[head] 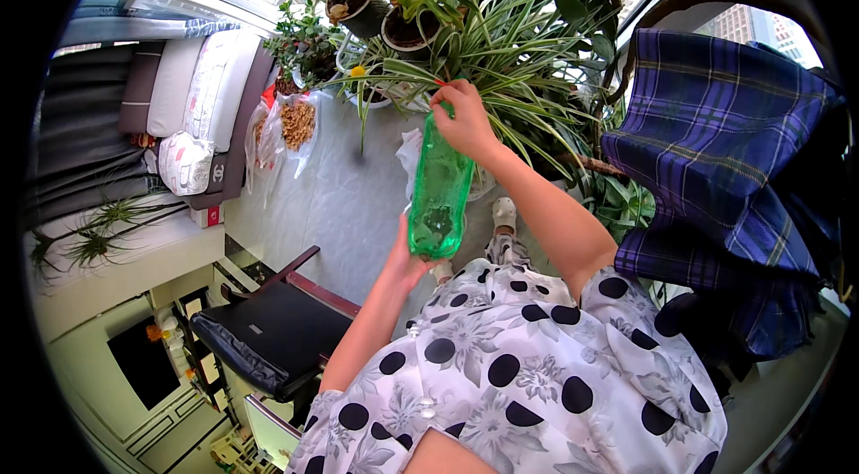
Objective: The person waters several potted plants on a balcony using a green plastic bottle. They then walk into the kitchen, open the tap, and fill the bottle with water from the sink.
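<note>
A green transparent plastic bottle (441,188) is held in front of me, its neck pointing towards the plants. My right hand (460,117) grips it at the neck, beside a small red part. Under the base lies my left hand (411,252), supporting the bottle; some of its fingers are hidden behind it. Long striped leaves of a spider plant (530,64) reach close around my right hand. Two potted plants stand just beyond, one in a dark pot (362,12) and one in a brown-rimmed pot (409,34).
A bag of brown pieces (297,125) sits on the grey floor at the left, near a sofa (231,105). A black-seated chair (268,329) stands at the lower left. Plaid cloth (718,158) hangs over a seat at the right.
</note>
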Tool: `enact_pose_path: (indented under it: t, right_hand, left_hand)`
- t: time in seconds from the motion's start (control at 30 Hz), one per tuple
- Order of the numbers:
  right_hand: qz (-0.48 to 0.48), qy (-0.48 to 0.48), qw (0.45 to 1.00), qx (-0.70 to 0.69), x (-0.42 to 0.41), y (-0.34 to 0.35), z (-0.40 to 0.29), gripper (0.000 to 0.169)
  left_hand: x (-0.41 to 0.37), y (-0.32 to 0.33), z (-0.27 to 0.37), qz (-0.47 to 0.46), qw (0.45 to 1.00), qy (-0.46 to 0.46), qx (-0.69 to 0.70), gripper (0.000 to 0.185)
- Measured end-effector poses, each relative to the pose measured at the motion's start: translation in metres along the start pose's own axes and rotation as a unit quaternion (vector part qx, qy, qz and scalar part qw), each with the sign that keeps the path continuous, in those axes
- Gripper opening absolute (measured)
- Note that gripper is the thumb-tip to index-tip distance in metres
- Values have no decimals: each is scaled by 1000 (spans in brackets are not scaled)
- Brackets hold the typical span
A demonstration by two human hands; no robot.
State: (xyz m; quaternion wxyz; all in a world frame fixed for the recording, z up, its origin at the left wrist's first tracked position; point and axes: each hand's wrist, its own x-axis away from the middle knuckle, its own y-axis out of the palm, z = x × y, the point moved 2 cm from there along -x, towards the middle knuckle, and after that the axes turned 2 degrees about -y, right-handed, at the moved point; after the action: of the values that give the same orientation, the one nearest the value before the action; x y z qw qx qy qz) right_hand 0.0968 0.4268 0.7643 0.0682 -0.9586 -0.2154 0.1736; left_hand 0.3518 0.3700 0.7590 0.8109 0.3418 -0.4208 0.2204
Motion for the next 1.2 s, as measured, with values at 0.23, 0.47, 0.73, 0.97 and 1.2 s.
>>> enact_pose_path:
  t: [0.23, 0.47, 0.73, 0.97, 1.2]
  right_hand:
    - [4, 12, 1000, -16, -10, 3, 2, 9]
    - [-3, 34, 999, -23, -8, 4, 3, 9]
    - [-17, 47, 999, -14, -9, 5, 2, 8]
    - [-2, 47, 999, -13, -13, 5, 3, 9]
    - [10, 41, 999, -7, -15, 3, 1, 10]
  left_hand:
    - [12, 19, -2, -2, 1000, 11, 15, 79]
    - [17, 25, -11, -32, 999, 3, 31, 80]
    - [26, 34, -14, -13, 1000, -11, 22, 82]
    - [32, 44, -10, 5, 999, -15, 31, 83]
    - [39, 55, -6, 8, 1000, -9, 24, 82]
